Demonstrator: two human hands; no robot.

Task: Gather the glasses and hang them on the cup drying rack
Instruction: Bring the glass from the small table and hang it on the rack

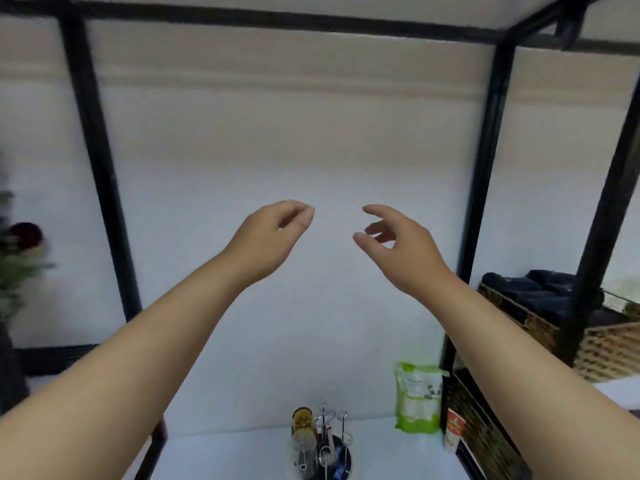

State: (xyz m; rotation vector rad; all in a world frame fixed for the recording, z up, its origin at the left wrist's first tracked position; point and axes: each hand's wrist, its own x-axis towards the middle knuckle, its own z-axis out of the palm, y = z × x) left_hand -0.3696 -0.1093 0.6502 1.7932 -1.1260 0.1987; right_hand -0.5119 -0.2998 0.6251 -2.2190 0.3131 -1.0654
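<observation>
Your left hand (273,233) and right hand (398,240) hang empty, fingers loosely apart, above the rack (323,445) at the desk's (398,455) near edge; its glasses (303,422) look light, slick, breakable—take them by the body.

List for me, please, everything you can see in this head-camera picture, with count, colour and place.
cup drying rack: one, chrome prongs on a dark base, bottom centre of the table
amber glass: one, on the rack's left side
clear glass: one, on the rack, in front of the amber one
green pouch: one, green and white, standing right of the rack
wicker basket: one, brown, far right, holding dark cloth
plant: one, green with a dark red flower, left edge
black frame: one, around the table
white table: one, bottom
left hand: raised, empty
right hand: raised, empty, fingers spread
</observation>
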